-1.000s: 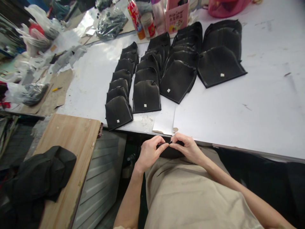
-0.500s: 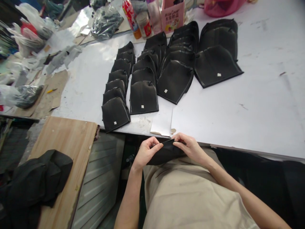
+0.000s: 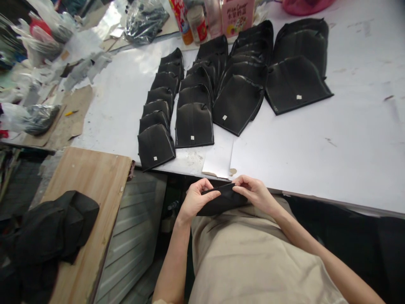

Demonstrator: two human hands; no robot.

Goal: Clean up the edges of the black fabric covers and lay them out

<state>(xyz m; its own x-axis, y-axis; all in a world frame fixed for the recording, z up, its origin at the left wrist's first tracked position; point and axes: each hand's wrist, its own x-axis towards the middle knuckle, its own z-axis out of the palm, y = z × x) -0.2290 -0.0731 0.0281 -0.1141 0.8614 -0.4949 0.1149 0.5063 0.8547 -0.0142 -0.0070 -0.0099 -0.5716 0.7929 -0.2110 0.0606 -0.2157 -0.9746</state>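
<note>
Both hands pinch the upper edge of a piece of black fabric point(image 3: 223, 200), held in front of my body just below the table edge. My left hand point(image 3: 198, 197) grips it at the left, thumb on the near side. My right hand point(image 3: 253, 193) has thumb and fingers closed on its right end. The piece's lower part lies against the beige clothing on my lap. Beyond it, black fabric pieces with small white tags lie in overlapping rows: a left row point(image 3: 155, 145), a second row point(image 3: 193, 126), a third row point(image 3: 239, 103) and a right pile point(image 3: 297, 84).
The white table point(image 3: 316, 156) carries a bottle point(image 3: 181, 19), a jar point(image 3: 196, 25) and a pink box point(image 3: 237, 17) at the back. Plastic bags point(image 3: 145, 21) and a yellow cutter point(image 3: 71, 113) lie left. Black cloth point(image 3: 60, 223) rests on a wooden board point(image 3: 95, 169).
The view has shifted slightly, so the table's things appear a little higher and further right. Both hands still pinch the black fabric; more of its top edge shows between them.
</note>
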